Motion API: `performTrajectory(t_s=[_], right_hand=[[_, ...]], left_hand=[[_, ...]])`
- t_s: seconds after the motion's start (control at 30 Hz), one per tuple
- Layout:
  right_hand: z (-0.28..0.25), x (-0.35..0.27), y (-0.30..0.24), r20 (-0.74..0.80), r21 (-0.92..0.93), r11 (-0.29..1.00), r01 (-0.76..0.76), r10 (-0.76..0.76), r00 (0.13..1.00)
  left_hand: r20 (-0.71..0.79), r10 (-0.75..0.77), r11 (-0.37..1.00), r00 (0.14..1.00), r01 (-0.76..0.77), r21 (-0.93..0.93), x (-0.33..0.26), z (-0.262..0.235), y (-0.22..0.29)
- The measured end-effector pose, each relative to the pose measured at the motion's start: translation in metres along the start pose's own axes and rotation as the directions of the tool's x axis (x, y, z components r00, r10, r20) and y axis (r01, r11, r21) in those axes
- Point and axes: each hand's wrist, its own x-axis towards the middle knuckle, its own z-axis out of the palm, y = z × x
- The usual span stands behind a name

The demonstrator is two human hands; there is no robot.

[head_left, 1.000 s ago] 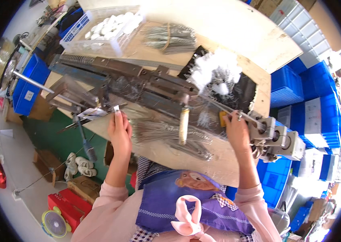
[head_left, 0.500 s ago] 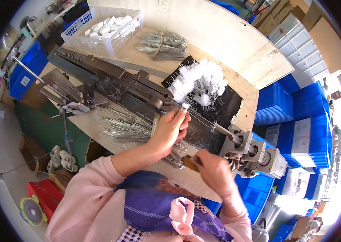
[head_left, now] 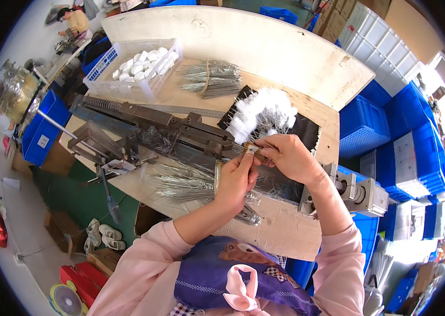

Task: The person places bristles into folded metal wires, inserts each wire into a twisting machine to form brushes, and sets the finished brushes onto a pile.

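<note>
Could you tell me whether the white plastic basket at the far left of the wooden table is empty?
No, the white plastic basket holds a heap of small white round pieces across most of its inside.

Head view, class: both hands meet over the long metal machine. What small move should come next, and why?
Probably seat the small brown piece onto the machine. Both the left hand and right hand pinch it just above the machine, beside the pile of white brushes.
</note>
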Motion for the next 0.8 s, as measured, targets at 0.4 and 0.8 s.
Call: performTrajectory(t_s=[0.4,0.8], right_hand=[[-0.032,0.030,0.004,0.427,0.211,0.897,-0.388,0.273,0.862],[0.013,-0.019,-0.029,-0.052,-0.472,0.846,0.249,-0.309,0.950]], left_hand=[[0.328,-0.160,0.985,0.931,0.171,-0.006,0.016,-0.010,-0.012],[0.448,-0.078,0.670,0.890,0.380,-0.638,0.020,-0.012,0.005]])
